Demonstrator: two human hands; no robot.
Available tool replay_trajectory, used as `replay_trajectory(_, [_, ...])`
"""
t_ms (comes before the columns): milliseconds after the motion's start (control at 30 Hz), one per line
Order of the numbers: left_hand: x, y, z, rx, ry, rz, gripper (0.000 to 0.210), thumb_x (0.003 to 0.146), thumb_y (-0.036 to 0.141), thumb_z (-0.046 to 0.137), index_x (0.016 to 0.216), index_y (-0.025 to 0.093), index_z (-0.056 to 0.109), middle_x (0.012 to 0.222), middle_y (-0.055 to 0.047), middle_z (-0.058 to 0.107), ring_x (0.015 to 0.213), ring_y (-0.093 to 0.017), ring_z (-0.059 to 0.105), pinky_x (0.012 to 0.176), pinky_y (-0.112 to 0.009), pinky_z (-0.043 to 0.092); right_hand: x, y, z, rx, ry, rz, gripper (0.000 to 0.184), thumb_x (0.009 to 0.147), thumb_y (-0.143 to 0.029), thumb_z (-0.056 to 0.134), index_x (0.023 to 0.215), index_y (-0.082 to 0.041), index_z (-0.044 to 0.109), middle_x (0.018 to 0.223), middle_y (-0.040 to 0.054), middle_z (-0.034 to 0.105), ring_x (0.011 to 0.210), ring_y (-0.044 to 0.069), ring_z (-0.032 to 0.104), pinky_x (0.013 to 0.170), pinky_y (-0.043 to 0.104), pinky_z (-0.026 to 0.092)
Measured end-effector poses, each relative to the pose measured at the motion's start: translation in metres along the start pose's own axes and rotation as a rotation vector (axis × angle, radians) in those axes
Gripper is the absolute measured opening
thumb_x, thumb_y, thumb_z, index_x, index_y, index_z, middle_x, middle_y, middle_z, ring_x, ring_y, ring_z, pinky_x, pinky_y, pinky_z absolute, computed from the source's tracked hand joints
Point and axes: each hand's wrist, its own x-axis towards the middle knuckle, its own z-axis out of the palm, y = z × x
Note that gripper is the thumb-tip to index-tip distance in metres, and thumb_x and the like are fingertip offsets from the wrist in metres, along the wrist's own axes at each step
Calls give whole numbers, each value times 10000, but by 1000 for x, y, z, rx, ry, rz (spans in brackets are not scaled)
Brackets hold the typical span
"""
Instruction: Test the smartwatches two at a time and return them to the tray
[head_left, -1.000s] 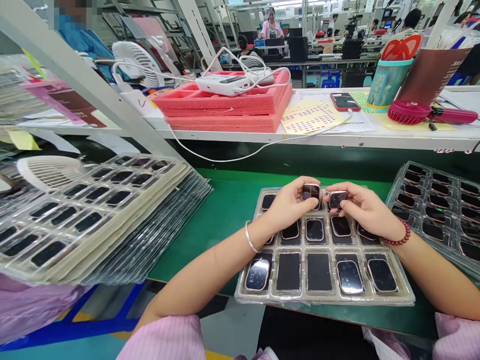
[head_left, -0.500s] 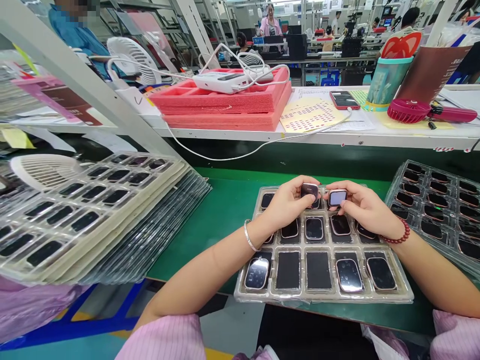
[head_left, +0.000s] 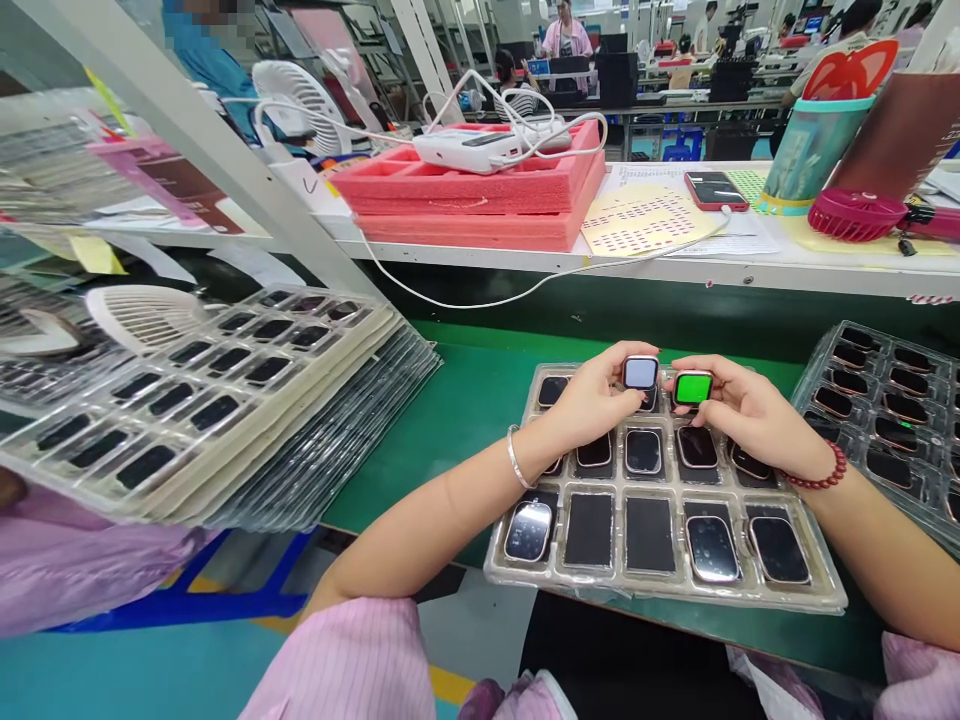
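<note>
My left hand (head_left: 609, 392) grips a smartwatch body (head_left: 640, 373) by its edges, its screen lit pale white-blue. In my right hand (head_left: 727, 398) is another smartwatch body (head_left: 692, 388), showing bright green. Both are held upright above the far rows of a clear plastic tray (head_left: 667, 590). Rounded-square watch bodies with dark screens, such as one at the front (head_left: 712, 548), lie in many of its pockets. Two front-row pockets, including one left of centre (head_left: 589, 530), hold no watch. My hands hide part of the back rows.
A tall stack of trays (head_left: 300, 430) stands at the left, another tray stack (head_left: 892, 400) at the right. On the shelf ahead are red foam (head_left: 480, 228), a white cabled device (head_left: 469, 150), a phone (head_left: 716, 190) and a pink handheld fan (head_left: 855, 215). A white cable (head_left: 480, 304) droops below the shelf edge.
The watch in my left hand has gone from dark to pale-lit. The one in my right hand has turned from pale to green. The whole view has shifted slightly.
</note>
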Motion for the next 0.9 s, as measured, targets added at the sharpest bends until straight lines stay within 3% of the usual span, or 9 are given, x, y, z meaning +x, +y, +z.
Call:
replay_trajectory(167, [0,0,0,-55,-9,-9,319,766,160,634,1082,145,587,959,-57,657,845,-154,632,773,-268,508,-1,-2,-1,-26,-6,-9,336,866,-185,575,1200,-187,607,1083,80,716,801,165,722,670,266,611])
replay_trajectory(600, [-2,2,2,-33,15,-27,312,749,132,628,1058,148,590,950,-46,651,834,-141,623,783,-261,490,-2,-3,1,-13,-7,-1,308,873,-224,578,1175,-171,606,1079,93,706,778,161,706,654,278,609])
replay_trajectory(900, [-1,0,1,-6,10,-43,268,777,265,694,998,137,611,883,-56,678,772,-148,627,695,-259,497,-2,-3,2,5,-17,-4,287,875,-223,569,1152,-170,622,1053,86,709,761,150,705,638,258,593])
